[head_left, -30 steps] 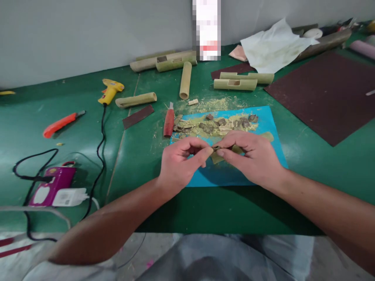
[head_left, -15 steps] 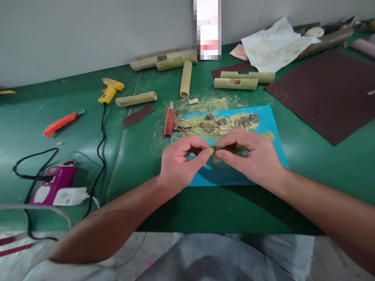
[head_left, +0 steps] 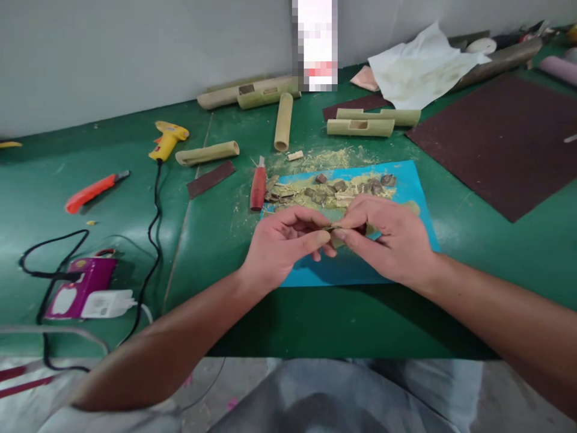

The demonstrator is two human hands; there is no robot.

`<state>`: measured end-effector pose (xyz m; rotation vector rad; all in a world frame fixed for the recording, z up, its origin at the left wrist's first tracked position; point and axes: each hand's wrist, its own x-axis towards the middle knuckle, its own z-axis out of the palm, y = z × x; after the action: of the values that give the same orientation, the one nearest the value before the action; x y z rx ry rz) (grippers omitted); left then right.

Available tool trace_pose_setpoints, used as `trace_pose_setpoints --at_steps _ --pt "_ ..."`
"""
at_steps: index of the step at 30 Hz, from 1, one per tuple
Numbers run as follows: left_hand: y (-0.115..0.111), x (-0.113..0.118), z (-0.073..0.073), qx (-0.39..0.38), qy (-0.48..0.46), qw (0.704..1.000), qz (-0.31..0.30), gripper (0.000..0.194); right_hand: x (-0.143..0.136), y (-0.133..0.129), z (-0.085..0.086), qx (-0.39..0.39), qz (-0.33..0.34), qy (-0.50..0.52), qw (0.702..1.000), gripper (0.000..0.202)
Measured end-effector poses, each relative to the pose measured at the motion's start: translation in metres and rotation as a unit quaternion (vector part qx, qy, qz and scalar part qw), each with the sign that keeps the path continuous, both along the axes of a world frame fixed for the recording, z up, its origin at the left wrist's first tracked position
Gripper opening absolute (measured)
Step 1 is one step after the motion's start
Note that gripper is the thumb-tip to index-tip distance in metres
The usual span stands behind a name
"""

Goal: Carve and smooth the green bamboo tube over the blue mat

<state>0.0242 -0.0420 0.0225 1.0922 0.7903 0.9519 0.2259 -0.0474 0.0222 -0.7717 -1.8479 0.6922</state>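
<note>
Above the blue sheet [head_left: 333, 273], my left hand [head_left: 288, 243] and my right hand [head_left: 387, 237] meet fingertip to fingertip. Both pinch a small, thin, dark greenish piece [head_left: 332, 228] between thumb and forefinger; its kind is too small to make out. Part of a pale bamboo piece [head_left: 412, 208] shows beyond my right hand, which hides most of it. Shavings and broken brown chips [head_left: 338, 189] lie just past my fingers. A knife with a red handle [head_left: 258, 189] rests at the sheet's left edge, blade pointing away.
Cut bamboo tubes [head_left: 360, 127] lie along the back. On the left are a yellow glue gun [head_left: 169, 141], an orange utility knife [head_left: 92, 192] and a purple power strip [head_left: 81, 288] with trailing cords. A dark brown sheet [head_left: 496, 147] and white cloth [head_left: 426, 66] occupy the right.
My left hand has turned slightly, and its lower fingers now show beneath the thumb. The thin piece shows a little more between my fingertips. The view has shifted slightly.
</note>
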Motion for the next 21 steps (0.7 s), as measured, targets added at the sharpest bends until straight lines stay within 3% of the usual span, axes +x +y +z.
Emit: trace_pose_setpoints --at_steps 9,15,21 --pt "-0.0001 -0.0015 0.0009 -0.011 -0.019 1.0 -0.015 0.034 0.0053 0.0022 -0.0061 0.14 0.007 -0.072 0.987 0.014" --pt "-0.0018 -0.0022 0.0043 0.083 0.09 0.992 0.025 0.032 0.0085 0.0056 -0.0066 0.062 0.011 -0.102 0.993 0.016" --pt "-0.0019 -0.0085 0.0026 0.194 0.19 0.96 0.067 0.011 0.0095 0.004 -0.005 0.007 -0.035 -0.14 0.989 0.015"
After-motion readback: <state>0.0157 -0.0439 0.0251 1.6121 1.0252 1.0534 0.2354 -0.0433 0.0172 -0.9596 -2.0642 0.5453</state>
